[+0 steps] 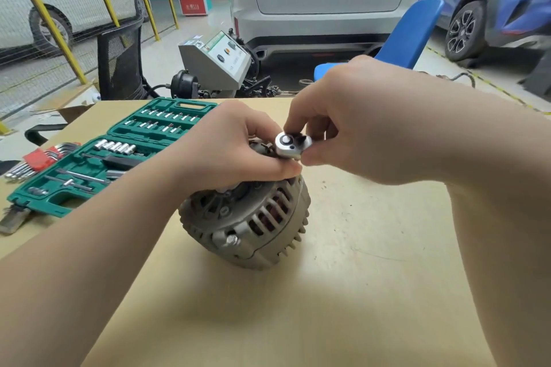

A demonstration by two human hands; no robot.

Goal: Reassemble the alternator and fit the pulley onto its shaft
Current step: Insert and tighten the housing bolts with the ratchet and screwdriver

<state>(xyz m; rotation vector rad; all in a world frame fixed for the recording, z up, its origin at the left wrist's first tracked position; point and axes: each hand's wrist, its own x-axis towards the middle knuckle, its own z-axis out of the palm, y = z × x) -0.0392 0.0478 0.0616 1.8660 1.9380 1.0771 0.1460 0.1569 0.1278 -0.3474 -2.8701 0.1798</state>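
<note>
A grey alternator (253,217) with slotted vents stands tilted on the cardboard-covered table (357,292). My left hand (232,152) wraps over its top and grips the part there, most likely the pulley, which my fingers hide. Above that spot sits the silver head of a ratchet wrench (292,144). My right hand (351,125) pinches the ratchet head between thumb and fingers. The handle is hidden under my right hand.
A green socket set case (113,152) lies open at the table's left, with red-holdered hex keys (41,158) beside it. Behind the table are a mesh chair (119,65), a grey test machine (217,62), a blue chair (408,36) and parked cars.
</note>
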